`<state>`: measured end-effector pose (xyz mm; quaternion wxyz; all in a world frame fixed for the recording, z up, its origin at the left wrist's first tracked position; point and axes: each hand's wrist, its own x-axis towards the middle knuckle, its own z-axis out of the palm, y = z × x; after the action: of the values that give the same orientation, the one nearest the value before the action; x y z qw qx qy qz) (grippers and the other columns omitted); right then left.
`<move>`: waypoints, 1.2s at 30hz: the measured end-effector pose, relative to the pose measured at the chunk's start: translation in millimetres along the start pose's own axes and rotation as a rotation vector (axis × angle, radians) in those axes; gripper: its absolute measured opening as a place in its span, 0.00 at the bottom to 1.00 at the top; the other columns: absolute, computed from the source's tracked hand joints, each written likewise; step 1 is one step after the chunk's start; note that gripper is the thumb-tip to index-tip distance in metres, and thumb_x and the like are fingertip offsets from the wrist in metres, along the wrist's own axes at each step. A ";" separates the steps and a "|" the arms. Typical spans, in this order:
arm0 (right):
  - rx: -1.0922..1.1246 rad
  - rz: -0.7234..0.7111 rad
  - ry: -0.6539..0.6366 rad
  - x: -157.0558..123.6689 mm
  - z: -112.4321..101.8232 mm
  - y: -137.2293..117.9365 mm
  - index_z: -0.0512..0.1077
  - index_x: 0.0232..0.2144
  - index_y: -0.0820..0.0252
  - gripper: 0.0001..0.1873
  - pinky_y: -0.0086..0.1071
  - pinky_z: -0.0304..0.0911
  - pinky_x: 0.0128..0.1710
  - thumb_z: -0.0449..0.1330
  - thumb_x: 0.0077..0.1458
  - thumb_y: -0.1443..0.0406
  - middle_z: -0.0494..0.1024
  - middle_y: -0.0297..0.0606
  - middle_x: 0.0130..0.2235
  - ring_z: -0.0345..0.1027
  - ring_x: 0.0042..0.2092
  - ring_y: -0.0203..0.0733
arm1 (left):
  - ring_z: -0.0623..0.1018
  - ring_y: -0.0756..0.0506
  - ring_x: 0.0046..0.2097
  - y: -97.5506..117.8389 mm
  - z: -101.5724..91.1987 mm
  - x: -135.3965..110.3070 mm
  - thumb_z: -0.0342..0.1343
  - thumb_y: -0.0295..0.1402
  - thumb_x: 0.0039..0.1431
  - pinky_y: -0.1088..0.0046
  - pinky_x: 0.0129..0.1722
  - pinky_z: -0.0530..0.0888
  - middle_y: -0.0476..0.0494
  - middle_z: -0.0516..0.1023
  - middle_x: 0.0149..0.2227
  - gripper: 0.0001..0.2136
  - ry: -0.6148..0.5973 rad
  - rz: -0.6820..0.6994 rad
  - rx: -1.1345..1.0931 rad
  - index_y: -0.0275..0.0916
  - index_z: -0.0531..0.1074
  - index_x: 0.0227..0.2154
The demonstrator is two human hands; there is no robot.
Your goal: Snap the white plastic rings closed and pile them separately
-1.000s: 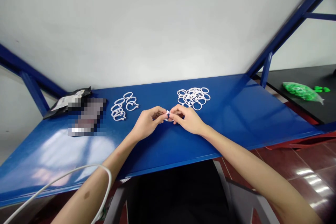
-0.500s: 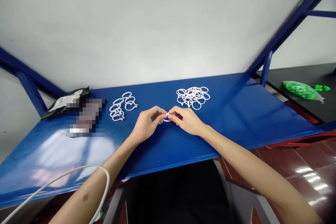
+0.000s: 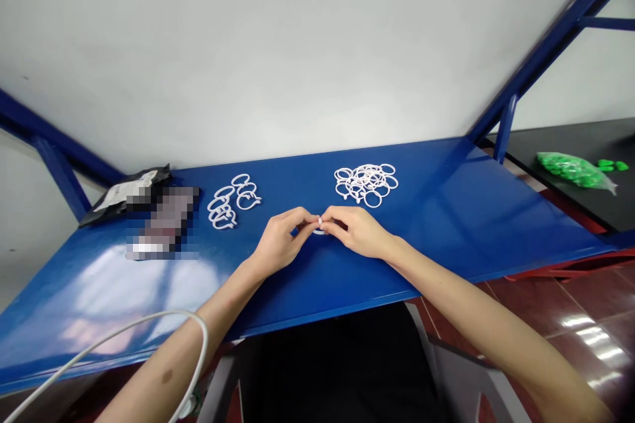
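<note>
A white plastic ring [image 3: 320, 232] is pinched between my two hands just above the blue table, most of it hidden by my fingers. My left hand [image 3: 285, 238] grips it from the left with thumb and forefinger. From the right, my right hand [image 3: 360, 231] pinches the same small end piece, the fingertips almost touching. Beyond my right hand lies a heap of white rings [image 3: 366, 183]. To the left of my left hand is a smaller group of white rings [image 3: 221, 207], some showing small protruding tabs.
The blue table [image 3: 297, 297] has a black plastic package [image 3: 124, 195] and a blurred-out flat object [image 3: 166, 221] at its left. A white cable [image 3: 124, 327] arcs over my left forearm. On a black table at right sits a bag of green pieces [image 3: 573, 170].
My fingertips have drawn closer together on the ring, so the gap between them is narrower. The view has shifted very slightly; the ring groups lie as before.
</note>
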<state>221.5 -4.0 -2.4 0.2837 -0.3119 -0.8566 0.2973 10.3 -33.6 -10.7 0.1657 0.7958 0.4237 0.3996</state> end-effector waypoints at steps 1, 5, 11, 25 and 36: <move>-0.034 0.005 -0.006 1.1 0.1 0.7 0.74 0.39 0.56 0.07 0.29 0.60 0.36 0.57 0.69 0.63 0.80 0.32 0.35 0.71 0.34 0.36 | 0.79 0.50 0.32 -1.6 -0.4 1.4 0.56 0.32 0.67 0.75 0.35 0.74 0.48 0.82 0.33 0.06 -0.015 0.020 0.035 0.40 0.76 0.35; -0.197 0.010 0.053 6.6 -1.3 6.6 0.75 0.40 0.56 0.08 0.30 0.62 0.38 0.57 0.69 0.61 0.81 0.34 0.40 0.73 0.37 0.38 | 0.79 0.43 0.43 -13.4 -6.2 8.5 0.53 0.35 0.69 0.67 0.47 0.75 0.44 0.83 0.41 0.08 -0.029 0.054 0.305 0.41 0.77 0.42; -0.556 0.217 0.320 5.9 -26.5 26.2 0.75 0.42 0.57 0.10 0.33 0.64 0.35 0.56 0.69 0.60 0.77 0.41 0.46 0.73 0.41 0.43 | 0.72 0.30 0.55 -44.0 -30.8 7.5 0.51 0.36 0.66 0.51 0.55 0.70 0.28 0.77 0.52 0.19 0.050 -0.268 0.839 0.30 0.73 0.54; -0.641 0.429 0.330 -2.2 -48.9 43.1 0.75 0.40 0.58 0.07 0.43 0.72 0.41 0.59 0.62 0.64 0.72 0.48 0.48 0.68 0.53 0.56 | 0.73 0.27 0.54 -59.2 -56.0 2.5 0.53 0.41 0.62 0.52 0.48 0.70 0.28 0.77 0.52 0.18 -0.037 -0.484 0.921 0.39 0.73 0.52; -0.586 0.256 0.391 3.3 -33.3 29.1 0.75 0.41 0.59 0.08 0.43 0.71 0.40 0.56 0.65 0.66 0.73 0.48 0.47 0.68 0.51 0.55 | 0.76 0.30 0.51 -50.0 -58.2 7.1 0.53 0.36 0.60 0.52 0.51 0.69 0.37 0.82 0.39 0.11 0.019 -0.471 0.683 0.40 0.75 0.42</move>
<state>252.3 27.7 0.7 0.3012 -0.5353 -0.7891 0.0076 -59.7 -2.9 -0.9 -0.0248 0.6828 0.7039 0.1945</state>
